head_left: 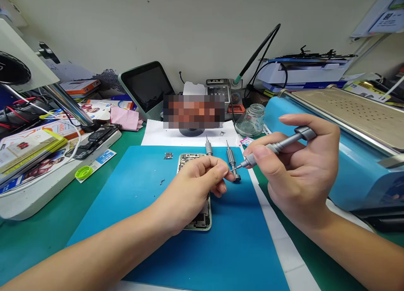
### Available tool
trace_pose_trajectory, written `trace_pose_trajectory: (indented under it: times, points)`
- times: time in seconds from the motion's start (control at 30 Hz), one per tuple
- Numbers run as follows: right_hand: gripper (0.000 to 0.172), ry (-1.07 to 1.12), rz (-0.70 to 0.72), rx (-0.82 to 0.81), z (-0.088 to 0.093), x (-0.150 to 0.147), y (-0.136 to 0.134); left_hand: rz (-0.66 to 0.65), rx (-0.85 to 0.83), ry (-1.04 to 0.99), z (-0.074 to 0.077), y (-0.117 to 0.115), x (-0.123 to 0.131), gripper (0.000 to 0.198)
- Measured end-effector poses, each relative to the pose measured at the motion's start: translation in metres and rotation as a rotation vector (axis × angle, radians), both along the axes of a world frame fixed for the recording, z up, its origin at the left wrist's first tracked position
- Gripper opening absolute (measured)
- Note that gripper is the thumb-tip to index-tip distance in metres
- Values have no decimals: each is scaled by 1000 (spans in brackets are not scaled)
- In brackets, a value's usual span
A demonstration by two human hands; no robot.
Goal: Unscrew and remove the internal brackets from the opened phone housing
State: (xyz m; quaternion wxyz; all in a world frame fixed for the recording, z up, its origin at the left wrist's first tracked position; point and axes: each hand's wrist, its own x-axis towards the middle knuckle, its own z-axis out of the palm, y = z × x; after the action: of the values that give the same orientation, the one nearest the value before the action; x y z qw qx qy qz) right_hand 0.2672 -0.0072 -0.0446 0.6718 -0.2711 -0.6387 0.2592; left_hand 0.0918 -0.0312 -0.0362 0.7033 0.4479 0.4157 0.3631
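My right hand is closed around a grey precision screwdriver, whose thin tip points left and down. At that tip, the thumb and forefinger of my left hand are pinched together; whatever lies between them is too small or hidden to make out. Below my left hand lies an opened phone with its inner parts exposed, and the hand covers much of it. Two more precision screwdrivers rest beyond my hands, one near the screwdriver tip and another by the phone's top edge.
A blue mat carries a small dark part and tiny screws. Behind stand a glass jar and a soldering station. On the right is a blue machine; a microscope stand is at left.
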Motion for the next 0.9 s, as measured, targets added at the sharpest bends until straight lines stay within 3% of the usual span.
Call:
trace_pose_trajectory:
  times: [0.7,0.9]
  points:
    - [38,-3,-36,30,0,0,3,18,26,-74,-2,2,-3,23]
    - [41,24,-25,37,0,-1,4,90,56,-118,-4,5,-3,17]
